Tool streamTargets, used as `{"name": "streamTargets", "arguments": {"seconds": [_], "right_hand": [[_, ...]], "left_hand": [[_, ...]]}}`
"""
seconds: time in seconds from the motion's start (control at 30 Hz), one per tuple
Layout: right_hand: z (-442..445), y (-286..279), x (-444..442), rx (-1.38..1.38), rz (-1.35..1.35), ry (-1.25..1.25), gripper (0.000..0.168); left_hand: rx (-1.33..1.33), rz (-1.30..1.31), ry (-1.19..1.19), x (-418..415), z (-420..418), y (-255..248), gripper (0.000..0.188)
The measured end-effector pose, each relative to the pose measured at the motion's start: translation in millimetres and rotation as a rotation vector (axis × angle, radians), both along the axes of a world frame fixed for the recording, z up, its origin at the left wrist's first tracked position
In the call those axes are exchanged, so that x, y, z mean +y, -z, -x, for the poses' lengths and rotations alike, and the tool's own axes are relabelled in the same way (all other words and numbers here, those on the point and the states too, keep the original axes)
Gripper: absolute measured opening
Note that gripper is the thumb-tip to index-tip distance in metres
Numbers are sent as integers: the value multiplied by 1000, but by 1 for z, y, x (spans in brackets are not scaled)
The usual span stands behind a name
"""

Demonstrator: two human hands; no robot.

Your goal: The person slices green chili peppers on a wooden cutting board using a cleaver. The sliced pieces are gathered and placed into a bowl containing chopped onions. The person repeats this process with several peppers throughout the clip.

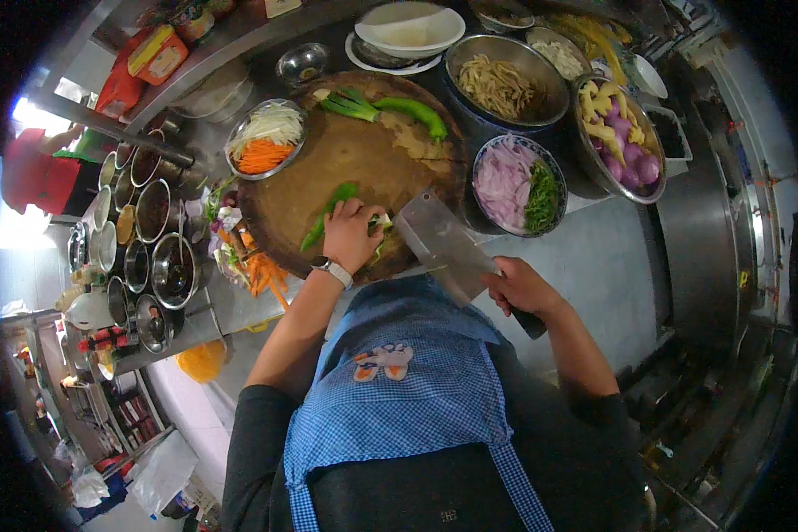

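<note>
My left hand (350,233), with a watch on its wrist, is over the near part of a round wooden chopping block (346,156). Its fingertips pinch a pale-green piece of vegetable (382,221), probably pepper, mostly hidden by the fingers. Beside that hand lies a long green pepper piece (319,229), partly under it. My right hand (522,289) grips the dark handle of a Chinese cleaver (439,246). The broad blade tilts over the block's near right edge, apart from the left fingers. At the block's far side rest a whole green pepper (415,114) and a cut scallion bundle (349,105).
A bowl of shredded carrot and white shreds (266,139) sits on the block's left rim. Vegetable scraps (256,266) lie left. To the right stand a bowl of sliced onion and herbs (519,186), a basin of ginger and onions (618,143), and a brown-strip bowl (505,83).
</note>
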State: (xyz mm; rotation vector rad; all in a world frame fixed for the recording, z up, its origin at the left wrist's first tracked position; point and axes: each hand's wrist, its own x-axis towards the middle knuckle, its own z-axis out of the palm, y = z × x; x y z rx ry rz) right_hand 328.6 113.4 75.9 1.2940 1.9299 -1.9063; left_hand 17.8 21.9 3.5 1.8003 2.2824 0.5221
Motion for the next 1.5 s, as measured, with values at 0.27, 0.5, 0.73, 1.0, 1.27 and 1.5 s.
{"name": "streamTargets", "arguments": {"seconds": [0.27, 0.5, 0.73, 1.0, 1.27, 1.5], "right_hand": [[-2, 13, 11, 29, 117, -51, 19], [3, 13, 18, 45, 203, -33, 18], [5, 14, 17, -25, 112, -59, 21], [14, -3, 14, -133, -30, -108, 23], [20, -12, 16, -156, -90, -154, 24], [28, -23, 13, -172, -117, -139, 20]], "left_hand": [[71, 28, 18, 2, -5, -3, 31], [95, -198, 43, -3, -10, 4, 27], [79, -218, 99, -2, -8, 1, 25], [114, -235, 170, -1, -7, -12, 18], [96, -304, 236, -4, 2, -8, 16], [74, -234, 193, -9, -1, -7, 25]]}}
